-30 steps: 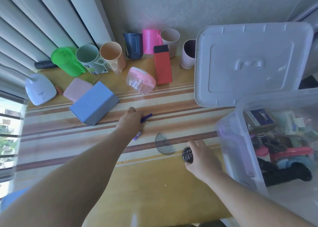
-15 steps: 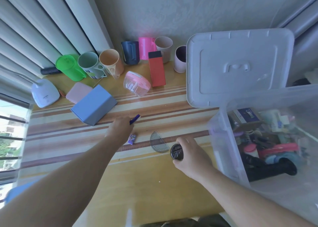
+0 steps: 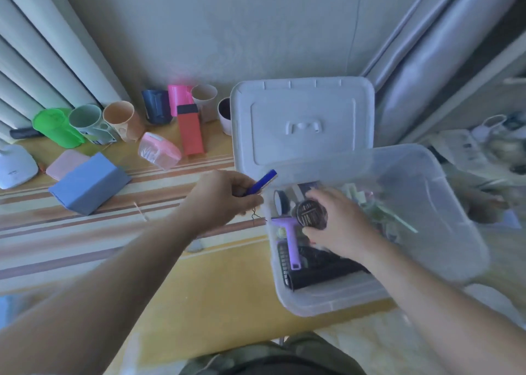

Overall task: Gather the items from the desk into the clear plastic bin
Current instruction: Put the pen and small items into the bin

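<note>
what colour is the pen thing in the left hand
Blue: the pen held in the left hand, shown best in the head view, the only one.

text: none readable | round black tin (image 3: 311, 214) in the bin (image 3: 444, 204): pale lines of print, blurred | cup (image 3: 85, 118) left of the bin: dark label patch, illegible | white lamp (image 3: 14, 165), far left of the bin: faint mark, unreadable

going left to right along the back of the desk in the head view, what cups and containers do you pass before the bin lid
green cup → pale green mug → peach cup → navy mug → pink container → beige cup → white cup → bin lid
</note>
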`<move>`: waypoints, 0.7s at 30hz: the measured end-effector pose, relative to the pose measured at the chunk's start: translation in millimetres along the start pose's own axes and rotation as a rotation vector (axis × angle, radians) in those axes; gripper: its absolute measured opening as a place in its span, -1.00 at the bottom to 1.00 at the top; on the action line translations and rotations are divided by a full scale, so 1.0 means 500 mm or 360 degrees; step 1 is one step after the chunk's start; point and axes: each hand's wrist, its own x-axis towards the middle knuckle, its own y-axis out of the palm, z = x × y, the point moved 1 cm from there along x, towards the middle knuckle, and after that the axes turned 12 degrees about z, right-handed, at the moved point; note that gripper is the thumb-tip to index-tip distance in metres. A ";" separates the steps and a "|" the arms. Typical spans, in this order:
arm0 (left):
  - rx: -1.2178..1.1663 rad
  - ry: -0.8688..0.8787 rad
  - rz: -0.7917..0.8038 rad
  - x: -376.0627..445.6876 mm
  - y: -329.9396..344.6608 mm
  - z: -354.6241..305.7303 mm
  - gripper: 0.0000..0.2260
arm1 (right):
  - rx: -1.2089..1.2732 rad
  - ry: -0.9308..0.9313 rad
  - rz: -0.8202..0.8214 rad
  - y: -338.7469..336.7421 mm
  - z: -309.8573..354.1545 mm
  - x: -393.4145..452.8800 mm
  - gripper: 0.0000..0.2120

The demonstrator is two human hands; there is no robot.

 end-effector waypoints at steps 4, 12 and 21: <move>0.0412 0.0153 0.0131 0.076 0.158 -0.109 -0.86 | -0.0255 0.0188 0.0173 -0.001 -0.186 -0.047 -0.32; 0.0867 -0.0196 0.0482 0.209 0.411 -0.059 -0.75 | -0.0392 0.0116 0.0448 0.019 -0.305 -0.039 -0.34; 0.0941 -0.0437 0.0230 0.212 0.375 -0.042 -0.86 | -0.0417 -0.0009 0.0532 0.020 -0.287 0.020 -0.31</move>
